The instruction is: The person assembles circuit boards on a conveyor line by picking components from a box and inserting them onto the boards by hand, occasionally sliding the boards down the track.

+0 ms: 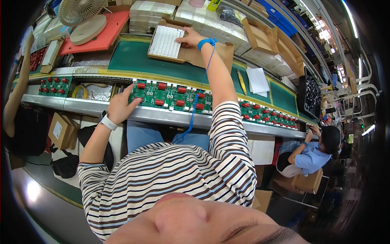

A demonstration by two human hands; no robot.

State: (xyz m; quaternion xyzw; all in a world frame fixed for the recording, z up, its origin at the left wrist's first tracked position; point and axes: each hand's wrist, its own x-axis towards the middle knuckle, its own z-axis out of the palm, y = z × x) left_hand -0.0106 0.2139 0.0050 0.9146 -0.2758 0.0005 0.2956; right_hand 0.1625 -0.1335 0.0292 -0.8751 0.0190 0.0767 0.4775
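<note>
My left hand [120,105] rests at the left end of a row of green circuit boards [151,94]. Its thumb and forefinger are spread, and the thumb lies on the board beside a red block-shaped component [159,103]. Farther off, my right hand [190,38] reaches into a shallow cardboard box [185,55]. Its fingers are bent together at the right edge of tightly packed small white parts [165,42]; whatever is between the fingertips is too small to make out. A blue wrist strap [207,42] circles my right wrist, its coiled cord [194,112] hanging across the boards.
A metal rail [174,114] edges the line nearest me. Beyond it lie a yellow-handled tool [241,82] and white sheets [257,81] on a green mat. A fan [83,28] stands at the far left. Another person [313,152] sits at right; someone's arm [21,77] shows at left.
</note>
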